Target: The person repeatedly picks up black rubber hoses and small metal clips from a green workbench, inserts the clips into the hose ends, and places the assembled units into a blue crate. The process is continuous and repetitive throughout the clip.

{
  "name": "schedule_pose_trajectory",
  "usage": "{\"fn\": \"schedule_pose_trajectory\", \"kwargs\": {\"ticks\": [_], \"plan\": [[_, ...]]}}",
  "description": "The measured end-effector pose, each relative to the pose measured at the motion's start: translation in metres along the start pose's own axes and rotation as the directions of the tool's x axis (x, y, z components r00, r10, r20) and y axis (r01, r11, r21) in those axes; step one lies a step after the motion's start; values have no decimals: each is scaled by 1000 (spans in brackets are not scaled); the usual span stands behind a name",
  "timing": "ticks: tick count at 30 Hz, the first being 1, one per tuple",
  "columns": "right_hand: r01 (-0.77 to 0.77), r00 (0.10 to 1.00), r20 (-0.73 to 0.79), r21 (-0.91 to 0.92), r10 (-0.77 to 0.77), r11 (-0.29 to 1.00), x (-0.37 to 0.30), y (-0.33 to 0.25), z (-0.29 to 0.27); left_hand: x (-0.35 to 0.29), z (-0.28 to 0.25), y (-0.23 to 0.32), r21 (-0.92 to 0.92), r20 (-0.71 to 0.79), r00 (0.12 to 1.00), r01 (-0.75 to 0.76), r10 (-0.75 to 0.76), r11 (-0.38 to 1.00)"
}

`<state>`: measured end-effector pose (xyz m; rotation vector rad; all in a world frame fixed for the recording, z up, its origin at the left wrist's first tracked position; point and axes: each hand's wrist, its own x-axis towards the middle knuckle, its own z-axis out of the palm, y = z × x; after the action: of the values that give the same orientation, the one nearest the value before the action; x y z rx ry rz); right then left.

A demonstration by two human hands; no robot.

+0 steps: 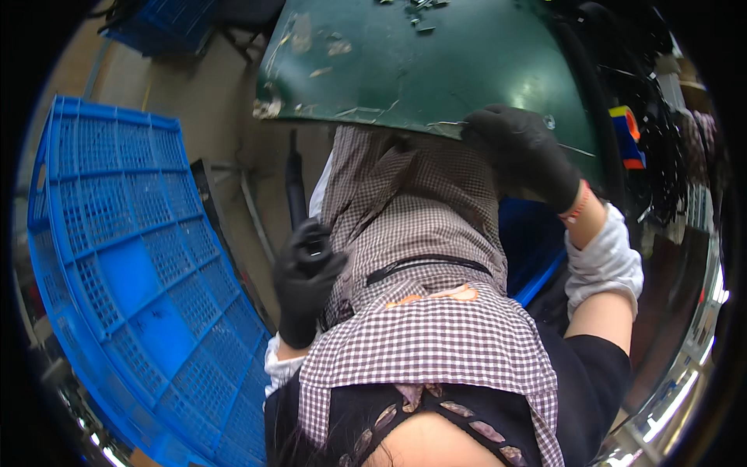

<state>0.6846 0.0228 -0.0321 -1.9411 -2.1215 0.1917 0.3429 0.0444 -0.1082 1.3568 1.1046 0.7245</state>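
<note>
My left hand (pixel 306 284), in a black glove, is held beside my left hip with its fingers curled round a short black tube-like piece (pixel 313 249) with a round end. Just beyond it a slim black rod (pixel 296 187) points away from me; whether the two are joined I cannot tell. My right hand (pixel 520 148), also black-gloved, rests at the near edge of a green tabletop (pixel 467 74). Its fingers are bent down and closed, and whatever they may hold is hidden. A thin pale strip (pixel 445 124) lies along the edge by the fingertips.
A big blue plastic crate (pixel 148 257) stands on my left. Several small dark pieces (pixel 424 17) lie at the table's far side. Under the right side is a blue container (pixel 533 241). A blue and orange object (pixel 627 136) sits at the right, near black material.
</note>
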Motion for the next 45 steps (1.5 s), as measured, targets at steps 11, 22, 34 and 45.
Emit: {"fn": "schedule_pose_trajectory", "kwargs": {"ticks": [11, 22, 34, 45], "plan": [[-201, 958, -180, 135, 223, 970, -16, 43, 63, 39, -51, 68, 516, -499, 549, -434, 671, 739], [125, 838, -544, 248, 32, 961, 29, 58, -23, 157, 52, 262, -566, 68, 312, -770, 948, 294], [-386, 828, -379, 152, 415, 910, -110, 107, -156, 235, 349, 398, -593, 632, 426, -274, 648, 757], [-884, -344, -501, 457, 794, -95, -314, 88, -229, 229, 495, 343, -9, 986, 165, -176, 38, 984]]}}
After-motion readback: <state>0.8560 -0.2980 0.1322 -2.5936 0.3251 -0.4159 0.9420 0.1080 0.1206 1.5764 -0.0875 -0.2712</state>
